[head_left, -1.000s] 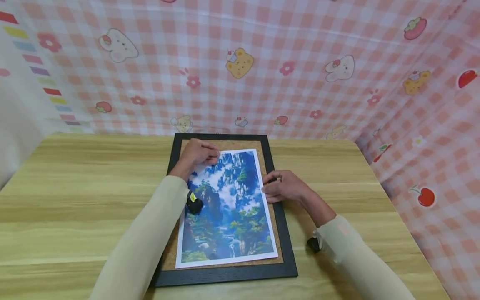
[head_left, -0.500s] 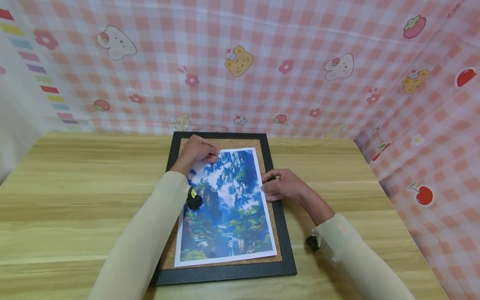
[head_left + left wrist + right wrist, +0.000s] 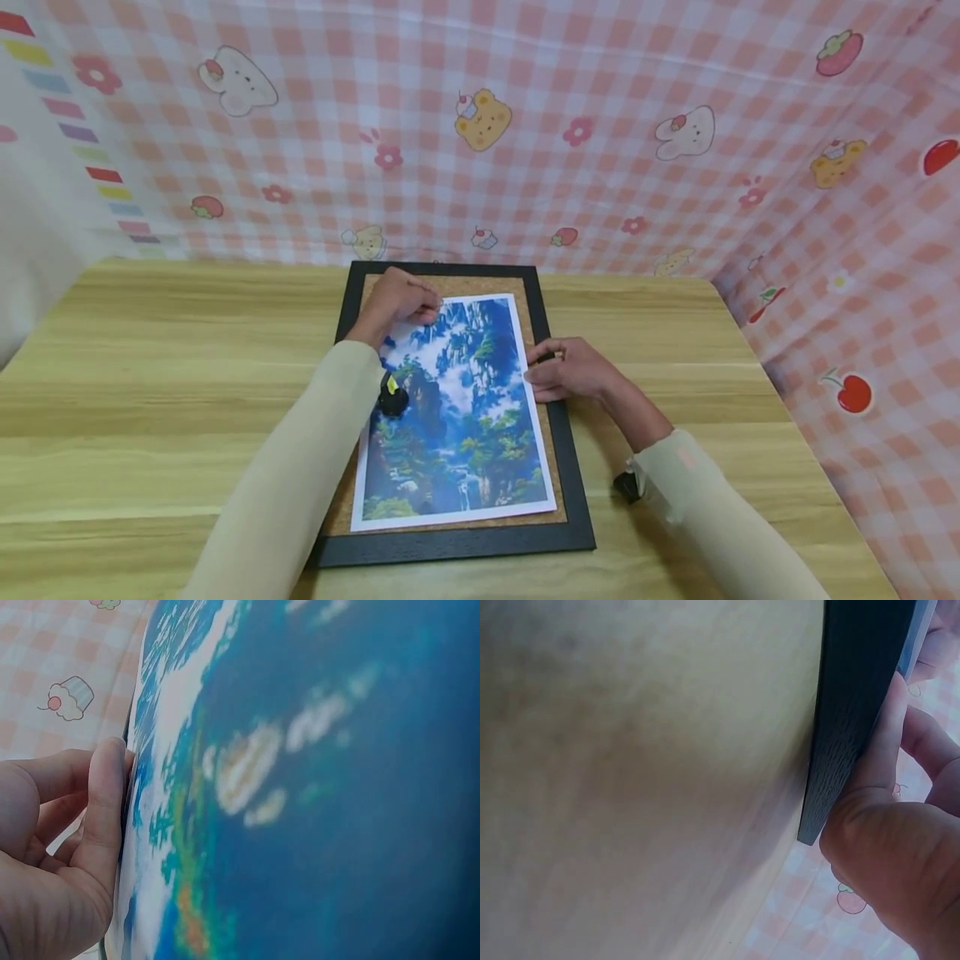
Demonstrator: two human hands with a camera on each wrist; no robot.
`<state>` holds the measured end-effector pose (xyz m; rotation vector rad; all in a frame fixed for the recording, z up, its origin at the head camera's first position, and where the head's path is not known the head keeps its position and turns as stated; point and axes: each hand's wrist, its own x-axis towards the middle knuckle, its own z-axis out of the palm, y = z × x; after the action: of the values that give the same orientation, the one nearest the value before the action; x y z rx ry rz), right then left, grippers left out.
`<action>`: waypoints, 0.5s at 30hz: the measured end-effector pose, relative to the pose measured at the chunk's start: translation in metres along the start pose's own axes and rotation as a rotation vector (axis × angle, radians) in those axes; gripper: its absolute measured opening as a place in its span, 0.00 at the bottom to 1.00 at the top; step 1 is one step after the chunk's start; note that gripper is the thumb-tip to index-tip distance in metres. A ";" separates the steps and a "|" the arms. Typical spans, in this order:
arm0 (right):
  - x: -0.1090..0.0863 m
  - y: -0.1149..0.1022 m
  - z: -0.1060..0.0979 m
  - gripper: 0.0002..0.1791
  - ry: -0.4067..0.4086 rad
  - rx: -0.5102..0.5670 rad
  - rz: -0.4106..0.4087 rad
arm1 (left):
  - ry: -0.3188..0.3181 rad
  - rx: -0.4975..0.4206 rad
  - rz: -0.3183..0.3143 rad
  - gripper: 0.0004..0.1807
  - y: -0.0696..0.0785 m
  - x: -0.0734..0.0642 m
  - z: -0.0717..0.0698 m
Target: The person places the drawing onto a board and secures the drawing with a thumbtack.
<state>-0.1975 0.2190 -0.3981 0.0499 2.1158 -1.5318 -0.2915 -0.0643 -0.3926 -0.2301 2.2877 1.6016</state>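
A landscape print (image 3: 465,433) with a white border lies slightly askew on the cork face of a black-framed board (image 3: 450,546). My left hand (image 3: 401,302) is at the print's top edge, thumb and index finger together there. The left wrist view shows that thumb (image 3: 106,795) against the edge of the print (image 3: 225,847). My right hand (image 3: 573,371) lies across the frame's right side, its fingertips touching the print's right edge. In the right wrist view, the right thumb (image 3: 889,727) runs along the black frame (image 3: 847,712). The print's top left corner is hidden behind my left hand.
The board lies on a wood-grain table (image 3: 187,392), its far end close to a pink checked cloth (image 3: 322,125) on the wall. More of this cloth hangs at the right. A black wrist camera (image 3: 392,398) hangs over the print.
Both hands stay in nearly the same place on the print. The head view has shifted slightly; the board and the print have not visibly moved on the table.
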 end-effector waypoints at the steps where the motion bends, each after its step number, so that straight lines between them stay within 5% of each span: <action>1: 0.001 0.000 0.001 0.16 0.002 -0.001 0.002 | 0.001 -0.001 0.001 0.07 0.000 -0.001 -0.001; 15: -0.001 -0.002 0.002 0.16 0.001 -0.003 -0.014 | 0.028 -0.019 0.002 0.07 0.001 -0.003 0.002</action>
<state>-0.1963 0.2172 -0.3964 0.0354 2.1237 -1.5371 -0.2886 -0.0620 -0.3915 -0.2562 2.2959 1.6314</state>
